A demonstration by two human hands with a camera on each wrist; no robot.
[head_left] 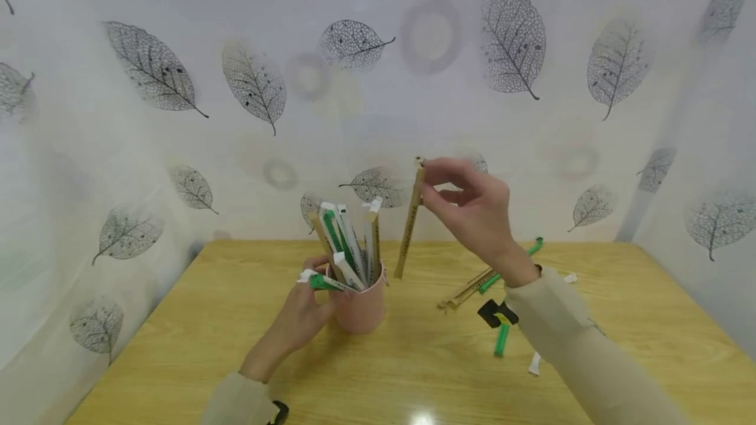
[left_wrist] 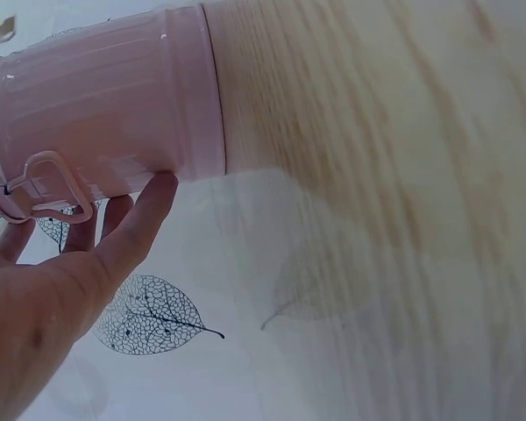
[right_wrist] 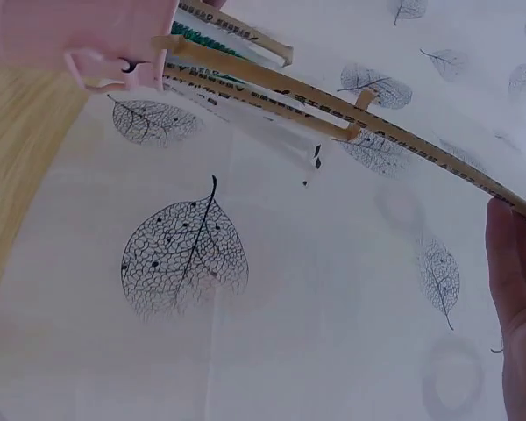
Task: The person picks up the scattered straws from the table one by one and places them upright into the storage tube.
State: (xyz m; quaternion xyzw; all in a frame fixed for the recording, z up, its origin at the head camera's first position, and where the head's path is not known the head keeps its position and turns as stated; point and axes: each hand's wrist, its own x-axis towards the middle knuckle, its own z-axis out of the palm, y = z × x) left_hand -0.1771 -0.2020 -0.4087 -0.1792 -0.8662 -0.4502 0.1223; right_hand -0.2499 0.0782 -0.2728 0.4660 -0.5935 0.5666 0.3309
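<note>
My right hand [head_left: 472,205] is raised above the table, thumb and fingertips pinching the upper end of a long, thin brown paper-wrapped stick [head_left: 409,225] with printing along it. The stick hangs down at a slight tilt, to the right of a pink bucket [head_left: 361,313]. In the right wrist view its far end overlaps the bucket's rim [right_wrist: 170,39]. My left hand [head_left: 301,313] holds the bucket from its left side, fingertips against the wall in the left wrist view. White, green and brown wrapped sticks [head_left: 348,241] stand in the bucket; one green-and-white stick [head_left: 325,283] leans out over the left hand.
Right of the bucket, several brown sticks [head_left: 466,290] and a green stick [head_left: 501,340] lie on the wooden table [head_left: 413,359], partly behind my right forearm. A small white piece [head_left: 534,364] lies nearer. Leaf-patterned cloth [head_left: 378,117] hangs behind and at both sides.
</note>
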